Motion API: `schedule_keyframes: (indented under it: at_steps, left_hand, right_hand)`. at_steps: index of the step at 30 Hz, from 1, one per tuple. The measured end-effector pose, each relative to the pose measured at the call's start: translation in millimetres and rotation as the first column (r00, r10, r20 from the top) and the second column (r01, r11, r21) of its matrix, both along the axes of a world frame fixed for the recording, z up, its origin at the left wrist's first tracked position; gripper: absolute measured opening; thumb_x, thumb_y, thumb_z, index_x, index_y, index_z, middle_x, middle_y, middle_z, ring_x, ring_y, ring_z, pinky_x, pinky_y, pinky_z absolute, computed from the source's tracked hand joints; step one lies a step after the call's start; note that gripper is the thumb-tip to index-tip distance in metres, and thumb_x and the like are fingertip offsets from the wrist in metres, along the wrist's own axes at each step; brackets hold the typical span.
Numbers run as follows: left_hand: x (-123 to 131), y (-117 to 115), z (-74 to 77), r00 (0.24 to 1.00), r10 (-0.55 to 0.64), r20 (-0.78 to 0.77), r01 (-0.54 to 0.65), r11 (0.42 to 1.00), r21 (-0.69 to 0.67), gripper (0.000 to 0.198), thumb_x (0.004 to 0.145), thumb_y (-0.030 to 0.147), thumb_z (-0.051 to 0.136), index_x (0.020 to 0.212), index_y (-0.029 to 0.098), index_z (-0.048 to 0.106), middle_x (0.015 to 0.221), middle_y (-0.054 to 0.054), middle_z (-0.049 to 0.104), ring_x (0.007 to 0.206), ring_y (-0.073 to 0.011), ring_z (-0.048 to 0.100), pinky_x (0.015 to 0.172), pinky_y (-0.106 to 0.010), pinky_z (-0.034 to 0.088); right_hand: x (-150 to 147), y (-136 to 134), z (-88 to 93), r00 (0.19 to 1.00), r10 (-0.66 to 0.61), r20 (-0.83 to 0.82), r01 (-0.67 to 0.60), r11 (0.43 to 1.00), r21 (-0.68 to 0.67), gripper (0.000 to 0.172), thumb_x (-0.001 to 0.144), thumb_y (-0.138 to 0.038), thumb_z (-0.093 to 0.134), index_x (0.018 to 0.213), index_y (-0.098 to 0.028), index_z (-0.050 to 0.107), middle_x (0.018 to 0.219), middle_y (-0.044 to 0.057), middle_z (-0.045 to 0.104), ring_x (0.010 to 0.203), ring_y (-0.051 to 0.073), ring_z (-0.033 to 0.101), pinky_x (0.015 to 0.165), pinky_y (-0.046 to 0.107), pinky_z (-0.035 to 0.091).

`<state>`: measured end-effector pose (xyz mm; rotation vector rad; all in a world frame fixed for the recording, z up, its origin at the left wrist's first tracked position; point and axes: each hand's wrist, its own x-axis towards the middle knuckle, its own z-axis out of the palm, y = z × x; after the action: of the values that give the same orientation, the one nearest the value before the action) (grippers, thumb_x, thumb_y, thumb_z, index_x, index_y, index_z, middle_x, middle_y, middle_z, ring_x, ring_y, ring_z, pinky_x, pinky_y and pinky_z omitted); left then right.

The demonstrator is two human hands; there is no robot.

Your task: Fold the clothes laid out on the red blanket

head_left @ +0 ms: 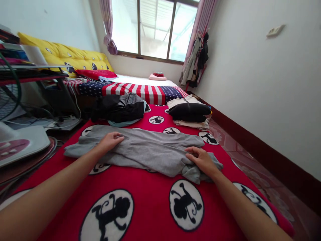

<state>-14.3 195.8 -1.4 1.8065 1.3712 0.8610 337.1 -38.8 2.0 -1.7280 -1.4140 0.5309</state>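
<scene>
A grey garment (150, 150) lies stretched sideways across the red blanket (147, 194), folded lengthwise, with bunched fabric at its right end. Over its left part is my left hand (111, 140), fingers curled with a gap between thumb and fingertips. My right hand (200, 160) rests at the garment's right part, its thumb and fingers apart. Neither hand visibly grips the cloth.
Behind the garment, dark clothes (120, 108) lie at the left and a folded stack (189, 110) at the right. A bed (140, 92) stands farther back. At the left are a desk (32, 78) and a white fan base (22, 144); a wall (263, 83) runs along the right.
</scene>
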Motion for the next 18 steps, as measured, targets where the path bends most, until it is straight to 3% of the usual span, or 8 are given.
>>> schedule_keyframes:
  at_steps: [6,11,13,16,18]
  left_hand:
    - [-7.2,2.3,18.0,0.999,-0.002,0.042,-0.005,0.987,0.158,0.043,0.064,0.054,0.062,0.087,0.017,0.065,0.075,-0.002,0.068,0.070,-0.0196,0.062,0.059,-0.025,0.045]
    - [-23.3,10.3,11.9,0.991,0.066,-0.116,-0.049,0.988,0.145,0.037,0.068,0.049,0.061,0.086,0.017,0.066,0.069,0.000,0.066,0.068,-0.0202,0.061,0.058,-0.026,0.043]
    - [-32.1,14.0,6.8,0.965,0.094,-0.245,-0.058,0.987,0.149,0.035,0.070,0.047,0.062,0.085,0.016,0.067,0.068,0.000,0.065,0.069,-0.0213,0.061,0.059,-0.027,0.041]
    - [-42.0,17.2,2.4,0.922,0.125,-0.367,-0.060,0.981,0.184,0.035,0.073,0.047,0.061,0.089,0.016,0.067,0.066,0.000,0.063,0.071,-0.0235,0.061,0.060,-0.028,0.040]
    - [-43.5,14.9,3.2,0.899,0.153,-0.410,-0.043,0.963,0.265,0.035,0.075,0.044,0.059,0.094,0.016,0.066,0.066,0.000,0.061,0.069,-0.0233,0.061,0.060,-0.029,0.039]
  right_hand:
    - [1.8,39.1,23.6,0.989,-0.087,-0.120,0.105,0.983,0.149,0.026,0.073,-0.038,0.064,0.088,-0.018,0.070,0.084,0.004,0.070,0.077,0.018,0.062,0.068,0.027,0.046]
    - [2.0,65.8,12.1,0.998,-0.057,-0.003,0.057,0.991,0.119,0.021,0.071,-0.034,0.064,0.082,-0.016,0.069,0.077,0.004,0.069,0.071,0.018,0.061,0.067,0.029,0.046]
    - [-4.1,66.1,5.7,0.986,-0.119,0.115,0.096,0.977,0.188,0.021,0.073,-0.031,0.062,0.085,-0.016,0.069,0.082,0.006,0.069,0.074,0.019,0.061,0.071,0.031,0.047]
    - [-15.6,55.7,5.8,0.935,-0.277,0.222,0.178,0.907,0.381,0.022,0.078,-0.030,0.057,0.094,-0.017,0.066,0.093,0.008,0.066,0.083,0.019,0.060,0.080,0.033,0.046]
    - [-19.2,45.2,10.4,0.911,-0.335,0.242,0.217,0.886,0.411,0.024,0.081,-0.032,0.055,0.098,-0.018,0.064,0.095,0.008,0.066,0.084,0.019,0.060,0.078,0.032,0.045]
